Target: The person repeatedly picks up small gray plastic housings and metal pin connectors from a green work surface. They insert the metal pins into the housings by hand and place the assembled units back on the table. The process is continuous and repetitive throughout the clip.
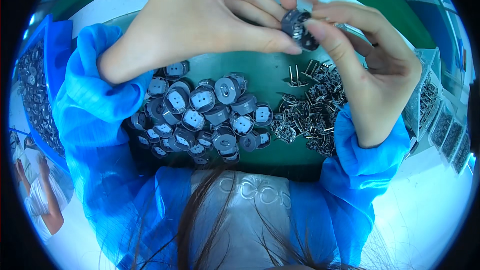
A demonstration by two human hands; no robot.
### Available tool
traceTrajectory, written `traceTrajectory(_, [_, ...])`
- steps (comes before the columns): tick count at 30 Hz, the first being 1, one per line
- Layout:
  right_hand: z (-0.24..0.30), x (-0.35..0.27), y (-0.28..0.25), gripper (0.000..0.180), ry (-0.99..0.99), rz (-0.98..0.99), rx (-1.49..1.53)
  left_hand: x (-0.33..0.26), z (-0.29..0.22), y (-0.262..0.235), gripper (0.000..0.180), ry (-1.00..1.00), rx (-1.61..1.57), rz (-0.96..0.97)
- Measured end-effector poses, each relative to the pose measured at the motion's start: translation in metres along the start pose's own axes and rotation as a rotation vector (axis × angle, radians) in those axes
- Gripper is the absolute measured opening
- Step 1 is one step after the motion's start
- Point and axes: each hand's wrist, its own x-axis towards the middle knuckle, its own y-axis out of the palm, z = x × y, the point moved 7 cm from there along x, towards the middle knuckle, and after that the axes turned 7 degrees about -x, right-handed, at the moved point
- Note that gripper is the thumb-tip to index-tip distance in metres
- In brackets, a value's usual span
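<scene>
Both hands are raised over a green mat [270, 77]. My left hand [200, 15] and my right hand [370, 65] pinch one small round grey plug part [299, 29] between their fingertips, its metal side showing. Below the left hand lies a heap of round grey plug housings [202, 115] with white two-hole faces. Below the right hand lies a pile of small metal pin pieces [310, 112]. Blue sleeves cover both forearms.
A blue bin [37, 85] of dark small parts stands at the left edge. Trays of parts [440, 115] stand at the right. Another person's arm [42, 195] shows at the lower left. A white table surface surrounds the mat.
</scene>
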Motion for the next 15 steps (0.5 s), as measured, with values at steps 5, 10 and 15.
traceTrajectory(5, [0.009,-0.003,0.005,0.015,-0.013,-0.045,-0.119,-0.003,0.018,-0.002,0.031,0.156,0.028,0.014])
traceTrajectory(10, [0.028,0.005,0.009,0.018,-0.060,0.026,-0.352,-0.009,0.012,0.000,0.031,0.102,0.035,-0.031])
traceTrajectory(15, [0.038,-0.004,0.009,0.019,-0.236,-0.183,-0.393,-0.012,0.015,-0.001,0.029,0.123,-0.049,-0.079])
